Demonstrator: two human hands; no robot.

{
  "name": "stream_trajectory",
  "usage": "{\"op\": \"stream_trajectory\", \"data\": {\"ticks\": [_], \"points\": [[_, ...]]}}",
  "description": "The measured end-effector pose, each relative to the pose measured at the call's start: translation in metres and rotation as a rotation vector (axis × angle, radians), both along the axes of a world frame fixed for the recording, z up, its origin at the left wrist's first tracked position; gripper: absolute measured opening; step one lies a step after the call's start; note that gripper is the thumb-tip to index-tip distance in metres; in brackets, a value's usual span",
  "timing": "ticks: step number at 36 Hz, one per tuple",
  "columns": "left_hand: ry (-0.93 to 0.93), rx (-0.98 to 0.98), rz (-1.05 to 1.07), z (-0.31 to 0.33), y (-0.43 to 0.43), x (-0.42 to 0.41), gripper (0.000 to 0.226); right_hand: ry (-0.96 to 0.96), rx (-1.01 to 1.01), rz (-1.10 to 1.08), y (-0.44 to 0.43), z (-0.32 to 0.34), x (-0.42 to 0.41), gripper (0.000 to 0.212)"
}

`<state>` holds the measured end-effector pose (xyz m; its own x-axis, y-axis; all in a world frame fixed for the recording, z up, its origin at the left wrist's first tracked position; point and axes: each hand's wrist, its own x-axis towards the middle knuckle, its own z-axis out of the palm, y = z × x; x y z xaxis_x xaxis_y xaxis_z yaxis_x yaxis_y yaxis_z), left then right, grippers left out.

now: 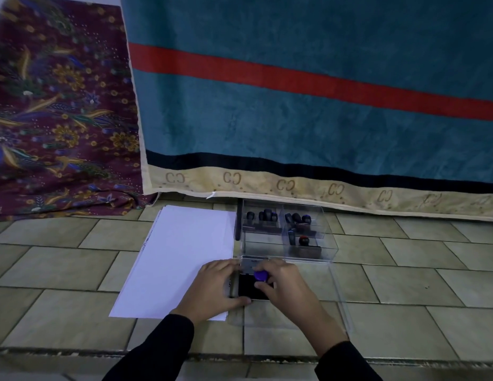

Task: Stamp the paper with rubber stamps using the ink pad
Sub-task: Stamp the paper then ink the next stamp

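a teal towel hangs behind the tiled floor. the paper lies lengthwise away from the person, left of a clear box of stamps. the black ink pad sits just beside the paper's right edge, between both hands. the left hand grips the pad's left side, thumb on its near edge. the right hand, fingers curled, pinches the stamp, which stands upright on the pad, purple knob up.
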<state>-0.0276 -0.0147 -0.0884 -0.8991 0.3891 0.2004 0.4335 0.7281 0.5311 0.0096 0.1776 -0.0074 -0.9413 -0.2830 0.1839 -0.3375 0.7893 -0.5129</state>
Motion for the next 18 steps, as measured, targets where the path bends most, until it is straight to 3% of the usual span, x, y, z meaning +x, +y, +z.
{"op": "stream_trajectory", "data": {"ticks": [16,18], "points": [[-0.033,-0.017,-0.032,0.009,-0.002,0.002,0.084,-0.052,-0.030,-0.012,0.003,-0.003,-0.002,0.027],[-0.019,0.017,-0.031,0.014,-0.006,0.002,0.074,-0.047,-0.066,-0.038,0.003,-0.005,0.000,0.026]]}}
